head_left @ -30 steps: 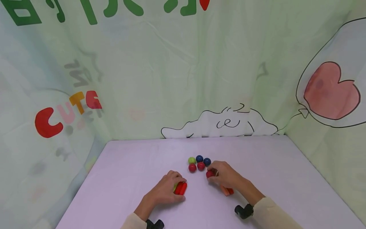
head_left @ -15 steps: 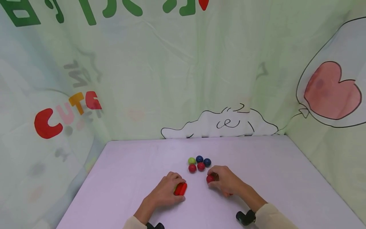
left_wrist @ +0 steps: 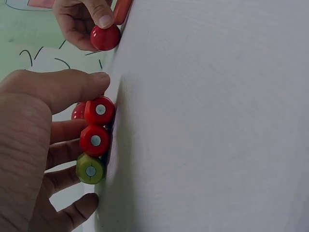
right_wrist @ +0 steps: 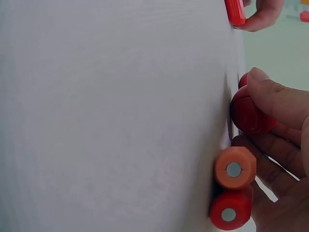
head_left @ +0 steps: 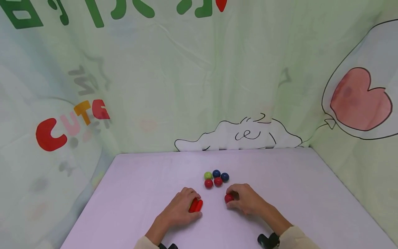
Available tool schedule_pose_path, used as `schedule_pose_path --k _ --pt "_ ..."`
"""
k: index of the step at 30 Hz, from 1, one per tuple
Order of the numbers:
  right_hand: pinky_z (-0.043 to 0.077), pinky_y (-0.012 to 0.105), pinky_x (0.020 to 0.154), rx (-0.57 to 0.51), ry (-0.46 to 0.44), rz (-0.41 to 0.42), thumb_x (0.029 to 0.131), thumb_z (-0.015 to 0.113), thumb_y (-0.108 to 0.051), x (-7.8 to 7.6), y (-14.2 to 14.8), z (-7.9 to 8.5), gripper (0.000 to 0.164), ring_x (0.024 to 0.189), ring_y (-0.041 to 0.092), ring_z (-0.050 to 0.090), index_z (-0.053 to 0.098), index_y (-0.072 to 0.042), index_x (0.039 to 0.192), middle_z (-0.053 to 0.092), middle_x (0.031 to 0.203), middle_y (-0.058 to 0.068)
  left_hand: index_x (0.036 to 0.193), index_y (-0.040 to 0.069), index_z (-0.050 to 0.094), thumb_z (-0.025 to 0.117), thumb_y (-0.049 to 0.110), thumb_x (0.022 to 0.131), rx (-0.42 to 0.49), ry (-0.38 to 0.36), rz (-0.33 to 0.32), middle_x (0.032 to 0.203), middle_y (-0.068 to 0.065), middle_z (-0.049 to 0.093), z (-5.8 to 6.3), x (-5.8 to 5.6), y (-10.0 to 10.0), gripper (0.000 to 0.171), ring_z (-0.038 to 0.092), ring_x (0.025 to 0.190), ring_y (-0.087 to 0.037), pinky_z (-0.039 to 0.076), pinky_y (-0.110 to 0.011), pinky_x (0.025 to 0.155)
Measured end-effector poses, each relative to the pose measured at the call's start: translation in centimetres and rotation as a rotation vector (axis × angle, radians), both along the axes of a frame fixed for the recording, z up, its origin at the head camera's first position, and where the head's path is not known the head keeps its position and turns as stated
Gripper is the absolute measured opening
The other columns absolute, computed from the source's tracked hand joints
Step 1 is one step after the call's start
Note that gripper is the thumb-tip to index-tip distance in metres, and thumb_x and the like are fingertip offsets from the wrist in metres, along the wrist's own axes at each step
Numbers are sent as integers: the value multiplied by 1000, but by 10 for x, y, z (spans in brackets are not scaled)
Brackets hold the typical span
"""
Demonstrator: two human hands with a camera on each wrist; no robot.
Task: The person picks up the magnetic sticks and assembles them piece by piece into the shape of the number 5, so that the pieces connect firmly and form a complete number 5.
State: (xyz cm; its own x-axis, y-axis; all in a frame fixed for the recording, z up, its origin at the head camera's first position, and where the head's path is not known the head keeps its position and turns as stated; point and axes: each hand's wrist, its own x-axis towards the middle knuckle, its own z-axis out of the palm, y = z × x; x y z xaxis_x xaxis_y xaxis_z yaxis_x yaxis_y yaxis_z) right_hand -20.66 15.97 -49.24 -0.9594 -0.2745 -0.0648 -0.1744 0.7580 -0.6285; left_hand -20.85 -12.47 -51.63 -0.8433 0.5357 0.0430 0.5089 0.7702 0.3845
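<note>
My left hand (head_left: 178, 209) lies on the table, its thumb and fingers curled round a side-by-side row of short toy rods with silver discs in their ends. Two are red, the nearer-thumb red rod (left_wrist: 100, 110) and the middle red rod (left_wrist: 95, 140), and beyond them is a green rod (left_wrist: 90, 170). My right hand (head_left: 247, 200) pinches a red ball (head_left: 229, 198) between thumb and fingers, low over the table. Beside that hand's fingers, an orange rod (right_wrist: 235, 168) and a red rod (right_wrist: 231, 210) lie together; in the head view the hand hides them.
Farther back on the white table (head_left: 155, 169) is a cluster of balls: a green ball (head_left: 208, 175), two blue ones, the left blue ball (head_left: 216, 173) foremost, and two red ones, including the left red ball (head_left: 208, 183). A printed curtain (head_left: 186, 86) encloses the table's back and sides.
My right hand has drawn the red ball a little toward me, away from the cluster, and now covers the orange and red rods in the head view. The left hand has stayed nearly still.
</note>
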Motion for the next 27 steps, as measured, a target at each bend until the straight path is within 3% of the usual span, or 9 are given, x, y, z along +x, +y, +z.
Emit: schedule_pose_path --k 11,19,27 --pt "53 38 88 3 27 18 75 90 -19 2 1 -1 37 93 14 55 72 -16 107 65 97 -9 109 21 65 77 47 84 -14 -23 78 108 7 57 6 -2 8 39 48 98 -9 51 -27 78" --pt "52 37 87 15 34 23 76 89 -20 1 1 -1 36 92 13 55 72 -16 108 63 93 -10 95 20 67 77 43 85 -21 74 57 101 7 57 4 -3 12 27 47 93 -8 48 -23 72" --pt "52 37 89 17 6 7 76 89 -20 0 1 -1 35 92 14 55 72 -18 106 64 95 -10 85 21 66 75 37 85 -77 112 106 92 7 56 3 -8 24 19 47 89 -10 44 -31 70"
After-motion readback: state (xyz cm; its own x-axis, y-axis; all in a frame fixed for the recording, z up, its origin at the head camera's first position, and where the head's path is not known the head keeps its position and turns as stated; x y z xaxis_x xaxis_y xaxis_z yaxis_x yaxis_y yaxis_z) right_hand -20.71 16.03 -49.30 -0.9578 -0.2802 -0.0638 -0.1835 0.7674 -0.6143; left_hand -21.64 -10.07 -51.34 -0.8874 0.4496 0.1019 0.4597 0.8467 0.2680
